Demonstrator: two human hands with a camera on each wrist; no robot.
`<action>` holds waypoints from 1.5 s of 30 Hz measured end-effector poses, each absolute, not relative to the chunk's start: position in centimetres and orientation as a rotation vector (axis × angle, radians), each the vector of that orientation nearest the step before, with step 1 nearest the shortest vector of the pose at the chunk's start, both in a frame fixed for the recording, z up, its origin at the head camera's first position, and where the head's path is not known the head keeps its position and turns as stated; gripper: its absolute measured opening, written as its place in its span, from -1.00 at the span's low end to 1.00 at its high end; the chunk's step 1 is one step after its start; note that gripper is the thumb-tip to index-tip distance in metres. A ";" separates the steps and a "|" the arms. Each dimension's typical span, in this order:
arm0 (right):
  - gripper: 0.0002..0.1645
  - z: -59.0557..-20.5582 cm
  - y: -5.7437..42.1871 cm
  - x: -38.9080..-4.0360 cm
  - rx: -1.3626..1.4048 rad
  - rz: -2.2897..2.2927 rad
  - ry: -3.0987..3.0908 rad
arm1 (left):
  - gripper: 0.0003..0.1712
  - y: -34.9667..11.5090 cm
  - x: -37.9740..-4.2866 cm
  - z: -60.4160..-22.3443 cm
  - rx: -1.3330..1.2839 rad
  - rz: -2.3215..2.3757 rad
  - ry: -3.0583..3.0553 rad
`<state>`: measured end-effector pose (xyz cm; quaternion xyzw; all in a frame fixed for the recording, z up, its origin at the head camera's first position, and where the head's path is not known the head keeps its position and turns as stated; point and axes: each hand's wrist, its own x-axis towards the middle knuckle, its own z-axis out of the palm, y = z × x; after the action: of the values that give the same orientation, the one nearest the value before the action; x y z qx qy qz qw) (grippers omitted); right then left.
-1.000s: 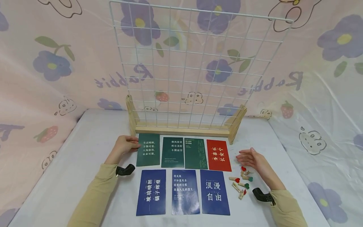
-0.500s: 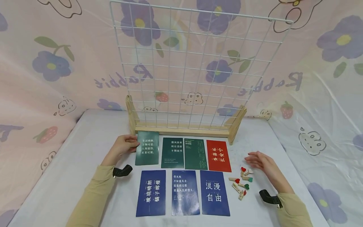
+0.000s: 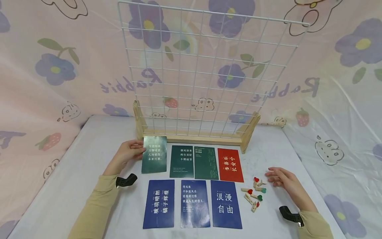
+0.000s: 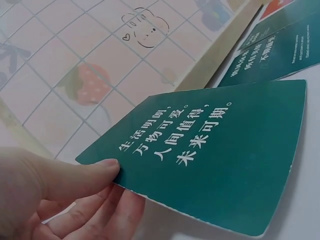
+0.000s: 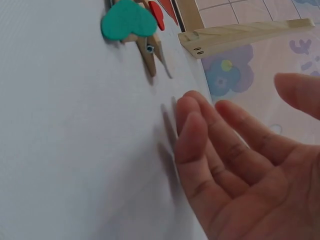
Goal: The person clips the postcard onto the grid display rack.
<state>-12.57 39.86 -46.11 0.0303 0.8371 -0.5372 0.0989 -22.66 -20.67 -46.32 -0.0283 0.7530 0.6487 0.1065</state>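
My left hand (image 3: 125, 155) pinches the left edge of a dark green card (image 3: 154, 154) printed with white characters. In the left wrist view the thumb lies on the front of this green card (image 4: 215, 160), fingers behind it, and the card is tilted up off the table. My right hand (image 3: 283, 179) is relaxed with loosely bent fingers and holds nothing. It is just right of several small wooden clothespins (image 3: 255, 196) with red, green and white hearts. One clothespin with a green heart (image 5: 129, 21) shows near the fingers in the right wrist view.
Two more green cards (image 3: 181, 161) and a red card (image 3: 230, 165) lie in a row, with three blue cards (image 3: 195, 204) in front. Behind them a white wire grid (image 3: 197, 76) stands in a wooden base (image 3: 191, 138). Patterned cloth (image 3: 352, 116) hangs around the white table.
The green card has risen off the table and tilted up in my left hand, shifting slightly left. My right hand has moved right and toward me, away from the clothespins.
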 end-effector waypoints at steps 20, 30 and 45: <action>-0.32 -46.1 39.7 -12.2 0.100 -1.519 2.384 | -0.50 -20.6 -22.2 -45.4 -0.081 1.919 2.213; -0.35 -46.3 40.0 -12.3 0.094 -1.439 2.414 | -0.47 -20.4 -22.3 -45.2 -0.107 1.907 2.224; -0.36 -47.0 40.0 -12.7 0.082 -1.408 2.426 | -0.44 -20.7 -22.4 -45.6 -0.123 1.951 2.181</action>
<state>-12.72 39.95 -46.95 0.0289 0.8525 -0.4946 0.1668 -22.36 -20.71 -45.55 -0.0416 0.7403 0.6625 0.1061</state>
